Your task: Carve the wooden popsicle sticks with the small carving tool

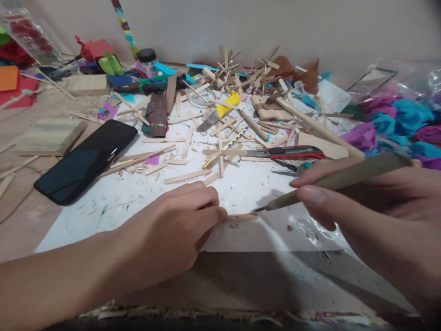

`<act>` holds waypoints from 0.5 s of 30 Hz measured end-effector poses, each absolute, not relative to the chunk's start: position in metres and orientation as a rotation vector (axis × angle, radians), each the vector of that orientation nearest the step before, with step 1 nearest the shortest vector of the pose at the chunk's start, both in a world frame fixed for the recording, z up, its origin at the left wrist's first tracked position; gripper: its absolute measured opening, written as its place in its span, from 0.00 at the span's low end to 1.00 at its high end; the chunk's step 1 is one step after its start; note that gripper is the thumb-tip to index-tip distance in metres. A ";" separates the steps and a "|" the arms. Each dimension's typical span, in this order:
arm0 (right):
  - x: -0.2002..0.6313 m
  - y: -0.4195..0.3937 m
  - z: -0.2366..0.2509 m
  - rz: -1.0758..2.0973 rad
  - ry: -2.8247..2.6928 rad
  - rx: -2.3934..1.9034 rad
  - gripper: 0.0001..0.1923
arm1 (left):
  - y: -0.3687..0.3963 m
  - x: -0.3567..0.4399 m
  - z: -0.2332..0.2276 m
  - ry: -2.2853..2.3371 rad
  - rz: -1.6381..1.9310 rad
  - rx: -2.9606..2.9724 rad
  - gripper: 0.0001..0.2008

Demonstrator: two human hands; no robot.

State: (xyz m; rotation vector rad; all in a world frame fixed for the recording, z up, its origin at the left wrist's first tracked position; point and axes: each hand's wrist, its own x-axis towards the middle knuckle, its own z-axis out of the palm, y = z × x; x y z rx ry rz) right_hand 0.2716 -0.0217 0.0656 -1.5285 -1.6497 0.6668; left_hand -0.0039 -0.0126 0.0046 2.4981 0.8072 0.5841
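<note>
My left hand (186, 220) is closed at the front of the white paper (255, 232), fingers pinching a popsicle stick (243, 216) that pokes out to the right. In my right hand (372, 220) is a carving tool (337, 180) with a wooden handle, held like a pen and slanting down to the left. Its thin dark metal tip meets or hovers just over the stick's right end; contact is hard to tell. The stick's left end is hidden by my left fingers.
A black phone (87, 161) lies at the left beside a wood block (50, 135). Behind my hands are a red box cutter (296, 151), pliers (289, 170), a yellow cutter (223, 108) and scattered popsicle sticks (188, 176). Coloured crepe paper (386, 122) fills the right side.
</note>
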 end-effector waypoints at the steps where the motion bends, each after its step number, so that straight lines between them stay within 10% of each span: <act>1: 0.267 -0.020 0.066 0.674 -1.726 -1.492 0.09 | -0.012 -0.003 0.005 0.803 0.577 2.538 0.16; 15: 0.245 -0.014 0.062 0.936 -2.050 -1.354 0.14 | -0.011 -0.002 0.000 0.804 0.557 2.546 0.18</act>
